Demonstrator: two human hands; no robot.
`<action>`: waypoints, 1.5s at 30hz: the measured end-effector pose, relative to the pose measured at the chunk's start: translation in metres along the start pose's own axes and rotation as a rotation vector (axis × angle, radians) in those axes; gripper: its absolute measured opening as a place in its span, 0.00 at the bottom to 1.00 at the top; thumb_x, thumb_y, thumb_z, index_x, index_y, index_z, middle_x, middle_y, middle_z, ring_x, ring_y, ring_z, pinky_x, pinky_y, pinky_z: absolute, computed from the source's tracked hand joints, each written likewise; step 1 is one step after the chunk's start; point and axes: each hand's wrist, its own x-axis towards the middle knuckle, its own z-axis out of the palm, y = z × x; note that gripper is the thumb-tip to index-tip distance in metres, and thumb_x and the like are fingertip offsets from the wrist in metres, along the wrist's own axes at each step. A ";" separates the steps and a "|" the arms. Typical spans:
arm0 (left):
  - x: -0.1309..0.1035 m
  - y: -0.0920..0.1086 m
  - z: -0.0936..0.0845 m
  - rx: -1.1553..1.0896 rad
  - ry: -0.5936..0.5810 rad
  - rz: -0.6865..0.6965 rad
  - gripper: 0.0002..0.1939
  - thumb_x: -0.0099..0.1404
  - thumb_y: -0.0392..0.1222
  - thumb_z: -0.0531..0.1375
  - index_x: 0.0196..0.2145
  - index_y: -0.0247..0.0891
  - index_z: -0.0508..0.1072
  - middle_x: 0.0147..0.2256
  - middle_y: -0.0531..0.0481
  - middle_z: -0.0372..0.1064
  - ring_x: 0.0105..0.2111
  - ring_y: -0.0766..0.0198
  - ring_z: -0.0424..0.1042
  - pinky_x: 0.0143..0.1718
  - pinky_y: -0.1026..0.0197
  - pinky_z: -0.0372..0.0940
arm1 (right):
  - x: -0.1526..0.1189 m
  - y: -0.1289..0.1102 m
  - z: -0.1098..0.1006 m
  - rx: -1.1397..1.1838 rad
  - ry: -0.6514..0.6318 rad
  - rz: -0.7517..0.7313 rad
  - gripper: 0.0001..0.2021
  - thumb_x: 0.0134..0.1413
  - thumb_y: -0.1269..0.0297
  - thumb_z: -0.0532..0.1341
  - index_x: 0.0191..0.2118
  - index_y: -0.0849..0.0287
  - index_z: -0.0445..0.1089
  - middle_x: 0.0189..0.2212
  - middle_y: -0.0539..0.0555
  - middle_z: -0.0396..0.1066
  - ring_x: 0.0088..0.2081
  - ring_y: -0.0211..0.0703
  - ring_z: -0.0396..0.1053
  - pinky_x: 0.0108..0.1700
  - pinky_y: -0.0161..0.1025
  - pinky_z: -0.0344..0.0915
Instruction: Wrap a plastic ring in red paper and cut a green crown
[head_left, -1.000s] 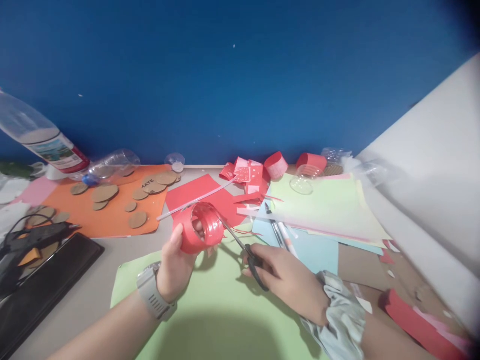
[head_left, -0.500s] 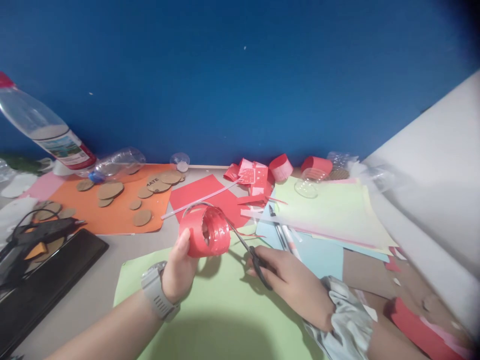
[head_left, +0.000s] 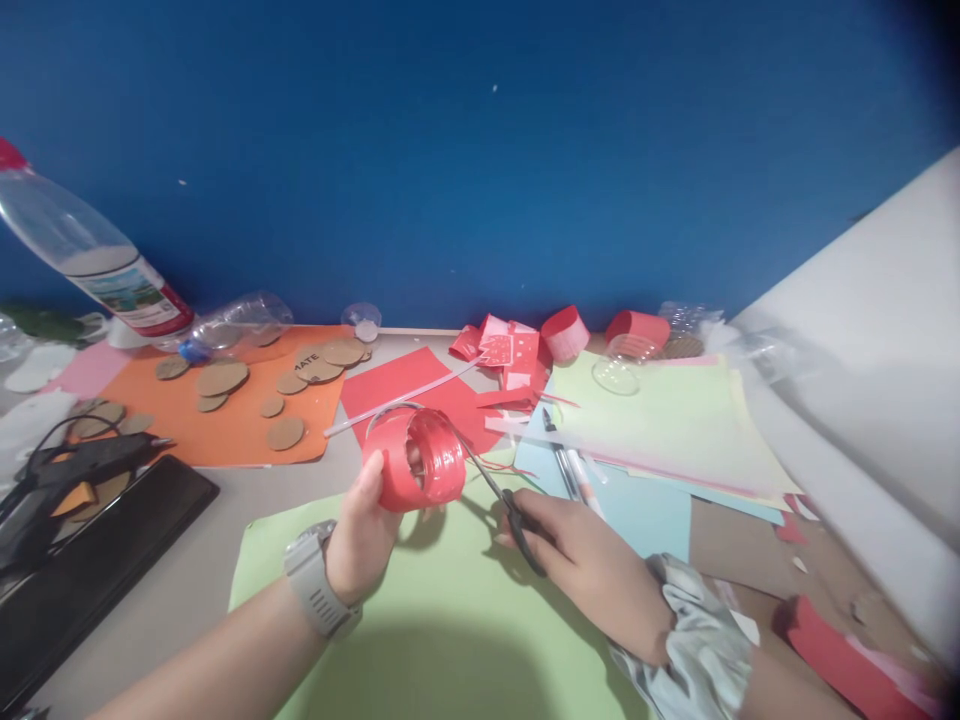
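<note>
Plainly, in the head view, the red ring [head_left: 397, 470], ridged clear plastic within, is held just above the green sheet [head_left: 420, 620]; take it as the clock's centre. The left hand [head_left: 364, 540], at 7 to 8 o'clock, grips it, thumb on the outside. At 4 o'clock the right hand [head_left: 600, 570] is curled around the black handles of scissors [head_left: 525, 535]; their blades meet the ring's rim, tips hidden. Towards 10 o'clock, 1 cardboard disc [head_left: 319, 370] reads "MATE", with an unreadable mark beneath. Farther out at 10, a red-capped bottle [head_left: 97, 225] bears a landscape label [head_left: 133, 292], its lettering too small to read. Pens [head_left: 556, 455] lie at 3 o'clock.
</note>
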 end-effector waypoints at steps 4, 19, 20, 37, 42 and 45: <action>0.000 0.000 -0.001 0.013 -0.003 -0.026 0.14 0.60 0.52 0.57 0.31 0.37 0.72 0.26 0.51 0.69 0.21 0.66 0.63 0.21 0.63 0.60 | 0.001 0.001 0.001 -0.027 0.018 0.005 0.10 0.61 0.65 0.50 0.27 0.56 0.55 0.27 0.49 0.67 0.32 0.43 0.67 0.34 0.38 0.57; 0.002 -0.001 0.000 -0.011 -0.005 -0.012 0.16 0.58 0.54 0.60 0.31 0.37 0.74 0.26 0.52 0.69 0.20 0.66 0.65 0.19 0.63 0.62 | 0.001 0.004 0.001 0.073 -0.005 -0.013 0.05 0.57 0.71 0.52 0.30 0.57 0.61 0.27 0.48 0.68 0.32 0.40 0.69 0.33 0.35 0.59; 0.002 -0.001 -0.001 -0.009 -0.007 -0.011 0.16 0.58 0.54 0.59 0.31 0.37 0.74 0.26 0.52 0.69 0.20 0.66 0.65 0.19 0.63 0.62 | 0.001 0.004 0.001 0.070 -0.002 -0.016 0.06 0.58 0.70 0.52 0.30 0.57 0.60 0.27 0.47 0.68 0.32 0.40 0.69 0.33 0.35 0.59; 0.002 -0.002 -0.002 0.000 -0.066 -0.055 0.17 0.60 0.54 0.58 0.32 0.36 0.72 0.27 0.52 0.68 0.21 0.66 0.64 0.22 0.62 0.61 | 0.001 0.006 0.002 0.066 0.010 -0.042 0.08 0.59 0.68 0.52 0.28 0.56 0.57 0.27 0.48 0.68 0.31 0.40 0.68 0.33 0.35 0.59; 0.002 -0.003 -0.004 0.039 -0.103 -0.051 0.15 0.62 0.52 0.54 0.33 0.36 0.71 0.27 0.50 0.68 0.21 0.66 0.63 0.23 0.62 0.60 | 0.000 0.005 0.002 0.047 0.015 -0.032 0.08 0.60 0.68 0.51 0.29 0.56 0.57 0.28 0.49 0.69 0.32 0.41 0.69 0.33 0.36 0.58; 0.002 -0.002 -0.003 0.038 -0.093 -0.048 0.15 0.62 0.52 0.54 0.32 0.36 0.70 0.27 0.49 0.67 0.21 0.66 0.62 0.22 0.63 0.60 | -0.001 0.003 0.000 0.040 0.012 -0.024 0.08 0.60 0.68 0.51 0.29 0.56 0.58 0.28 0.49 0.69 0.32 0.41 0.69 0.34 0.36 0.58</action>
